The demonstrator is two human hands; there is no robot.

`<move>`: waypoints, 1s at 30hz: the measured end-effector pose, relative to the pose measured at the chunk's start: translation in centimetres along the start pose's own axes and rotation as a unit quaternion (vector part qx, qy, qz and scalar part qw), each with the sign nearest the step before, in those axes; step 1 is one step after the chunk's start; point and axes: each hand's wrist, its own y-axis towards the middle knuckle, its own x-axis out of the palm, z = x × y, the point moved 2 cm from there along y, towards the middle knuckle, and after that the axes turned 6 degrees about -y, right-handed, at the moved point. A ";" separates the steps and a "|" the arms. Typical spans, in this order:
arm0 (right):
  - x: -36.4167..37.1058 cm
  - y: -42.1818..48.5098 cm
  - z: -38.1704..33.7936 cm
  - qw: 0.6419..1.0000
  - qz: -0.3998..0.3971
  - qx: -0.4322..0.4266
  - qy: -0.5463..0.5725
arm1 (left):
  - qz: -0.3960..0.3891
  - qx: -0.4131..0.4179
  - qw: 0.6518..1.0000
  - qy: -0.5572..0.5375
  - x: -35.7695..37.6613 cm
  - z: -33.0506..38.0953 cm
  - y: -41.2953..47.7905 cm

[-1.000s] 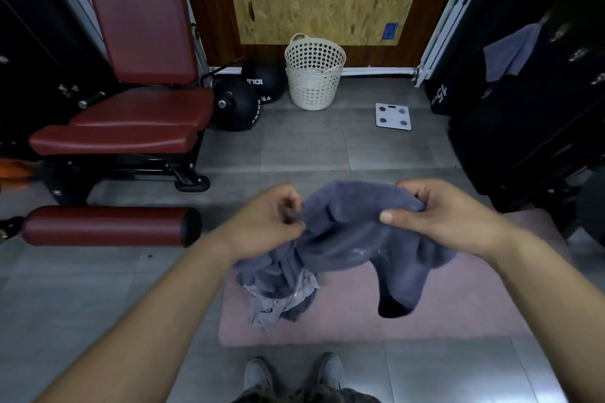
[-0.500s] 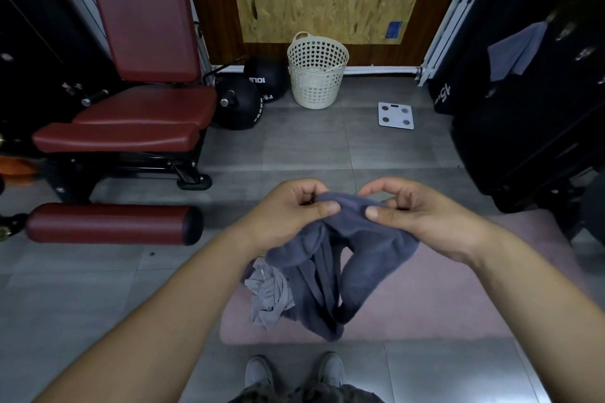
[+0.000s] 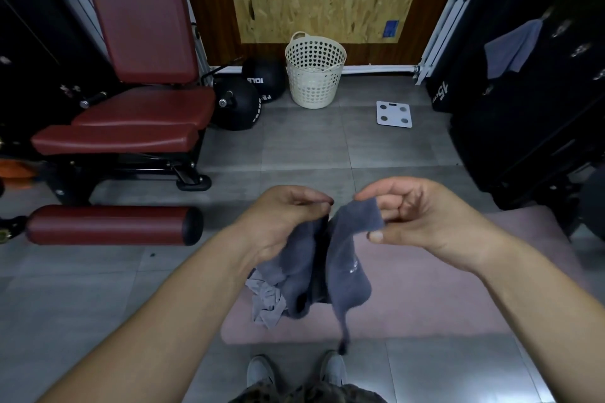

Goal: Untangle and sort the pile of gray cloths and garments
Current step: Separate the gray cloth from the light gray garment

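Observation:
A dark gray towel-like cloth (image 3: 343, 265) hangs in the air between my hands, folded lengthwise, its lower end tapering down toward my shoes. My left hand (image 3: 288, 219) pinches one top edge of it with curled fingers. My right hand (image 3: 415, 216) holds the other top corner between thumb and curled fingers. Under the cloth, a lighter gray crumpled garment (image 3: 266, 299) lies on the left part of a pink mat (image 3: 442, 298).
A white perforated basket (image 3: 315, 70) stands by the far wall. A red padded gym bench (image 3: 131, 114) and its roller (image 3: 111, 225) fill the left. Black medicine balls (image 3: 239, 105), a white scale (image 3: 394, 113), and black equipment with a gray cloth (image 3: 510, 49) are at right.
The cloth was spread wide between my hands, then gathered; it now hangs longer and narrower. My hands have shifted along its top edge to a corner and parted slightly.

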 end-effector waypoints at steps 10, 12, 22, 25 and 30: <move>1.6 0.9 -0.7 0.950 0.108 -0.052 -0.290 | 0.141 0.066 0.987 -0.048 0.0 -0.2 -1.5; 2.1 1.4 -0.7 0.964 0.104 -0.032 -0.242 | 0.144 0.072 0.985 -0.056 0.4 -0.3 -2.0; 3.5 3.3 0.6 0.986 0.144 0.015 -0.082 | 0.055 0.041 0.970 -0.234 2.2 -0.7 -3.5; 3.4 3.3 0.9 0.986 0.156 0.025 -0.062 | 0.008 0.021 0.960 -0.278 2.1 -1.1 -3.6; 3.5 3.3 1.6 0.985 0.162 0.048 -0.017 | 0.006 0.043 0.967 -0.253 2.8 -1.0 -3.6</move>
